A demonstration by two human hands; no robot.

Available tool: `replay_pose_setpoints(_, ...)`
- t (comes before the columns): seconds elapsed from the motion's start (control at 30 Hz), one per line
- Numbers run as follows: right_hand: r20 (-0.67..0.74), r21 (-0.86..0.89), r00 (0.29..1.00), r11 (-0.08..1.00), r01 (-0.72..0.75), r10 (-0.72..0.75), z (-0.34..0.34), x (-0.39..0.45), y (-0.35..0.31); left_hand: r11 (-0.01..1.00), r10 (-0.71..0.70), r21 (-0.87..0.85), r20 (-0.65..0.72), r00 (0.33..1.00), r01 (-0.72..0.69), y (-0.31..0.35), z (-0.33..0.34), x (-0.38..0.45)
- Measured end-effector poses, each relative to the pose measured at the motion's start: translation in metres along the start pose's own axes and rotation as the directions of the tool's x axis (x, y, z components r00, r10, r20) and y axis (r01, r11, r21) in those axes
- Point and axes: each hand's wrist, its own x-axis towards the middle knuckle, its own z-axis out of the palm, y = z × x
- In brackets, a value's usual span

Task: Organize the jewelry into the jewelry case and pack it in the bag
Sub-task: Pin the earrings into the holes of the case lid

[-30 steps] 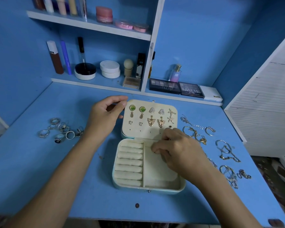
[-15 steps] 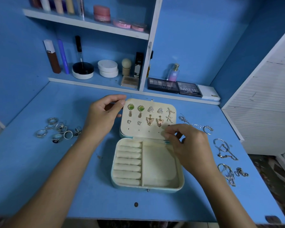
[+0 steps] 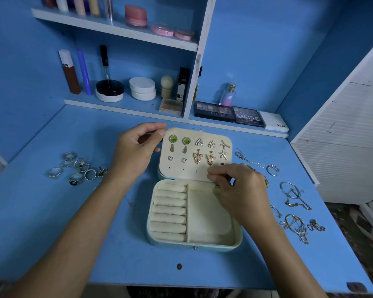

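Cream padding lines the open jewelry case (image 3: 194, 214), which sits in the middle of the blue desk (image 3: 52, 222) with its lid (image 3: 195, 154) propped up toward the shelves. The earring part of the job looks well along: the lid panel carries green square studs (image 3: 179, 140), small pineapple drops, triangle studs, starfish, tiny hearts and two gold dangling earrings (image 3: 204, 157), and only the bottom row of holes is bare.

The left hand (image 3: 136, 153) holds the lid's left edge, thumb in front and fingers curled behind it, steadying the panel. The right hand (image 3: 239, 188) is at the lid's lower right corner with thumb and forefinger pinched close together near the empty holes; whether a small earring or backing sits between them I cannot tell, as it is too small to see.

Much is left, by my reading. The ring rolls (image 3: 169, 211) in the left half of the base hold nothing, and the open compartment beside them is bare too. A cluster of rings (image 3: 78, 168) lies on the desk well to the left of the case, and necklaces and chains (image 3: 293, 203) are spread on the desk to the right. No bag shows anywhere in view, so the packing step is not yet begun.
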Motion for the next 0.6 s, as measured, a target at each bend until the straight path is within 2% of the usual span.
replay_pose_setpoints(0.6,-0.112,-0.019,0.987,0.993,0.116,-0.118,0.011,0.002,0.008,1.000,0.013,-0.005,0.000,1.000,-0.013,0.001,0.000,0.000)
